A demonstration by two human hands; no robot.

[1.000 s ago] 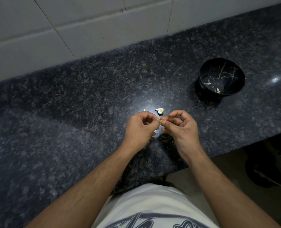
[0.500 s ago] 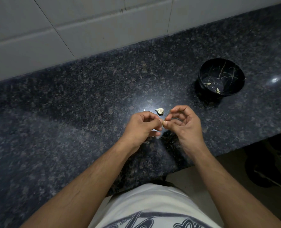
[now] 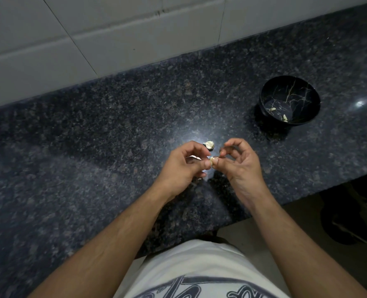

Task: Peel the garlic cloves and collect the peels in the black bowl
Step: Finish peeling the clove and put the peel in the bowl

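From the head view, both hands meet over the dark speckled surface (image 3: 92, 147), near its front edge. The left hand (image 3: 183, 166) and the right hand (image 3: 240, 164) each curl their fingers to pinch one small garlic clove (image 3: 212, 161) between them. Another garlic clove (image 3: 209, 144) lies on the surface just behind the hands. The black bowl (image 3: 290, 100) sits toward the right end, with a few peels (image 3: 285, 118) inside.

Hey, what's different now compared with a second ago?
The right hand has uncurled, its fingers spreading while it picks at the garlic clove that the left hand keeps pinching. The loose clove on the counter and the black bowl stayed put.
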